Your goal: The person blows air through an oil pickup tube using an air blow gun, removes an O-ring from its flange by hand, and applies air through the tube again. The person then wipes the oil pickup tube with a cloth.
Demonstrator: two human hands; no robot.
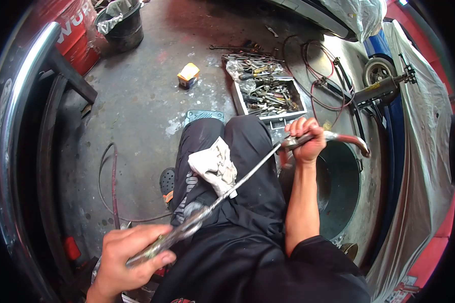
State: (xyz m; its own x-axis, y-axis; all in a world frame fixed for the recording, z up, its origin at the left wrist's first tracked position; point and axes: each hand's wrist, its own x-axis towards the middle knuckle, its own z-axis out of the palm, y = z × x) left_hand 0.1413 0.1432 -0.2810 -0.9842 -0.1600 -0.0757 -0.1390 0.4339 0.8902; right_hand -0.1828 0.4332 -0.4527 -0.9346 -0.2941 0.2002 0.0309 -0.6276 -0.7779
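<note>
My left hand (134,257), low at the left, is closed round the thick end of a shiny metal tool (189,224), smeared by motion. From it a long thin rod (247,177) slants up to the right, across my thighs. At its upper end my right hand (306,140) grips a red-handled metal tool (346,139) with a bent end pointing right. Whether rod and red-handled tool are one piece, I cannot tell. A crumpled white cloth (215,164) lies on my lap, partly behind the rod.
Ahead stands an open metal drawer (302,103) full of hand tools. A yellow-and-white box (188,76) sits on the floor. Right of my legs is a large round tub (346,197); hoses (313,91) coil beyond it. A black bucket (124,33) and steel frame (50,116) stand left.
</note>
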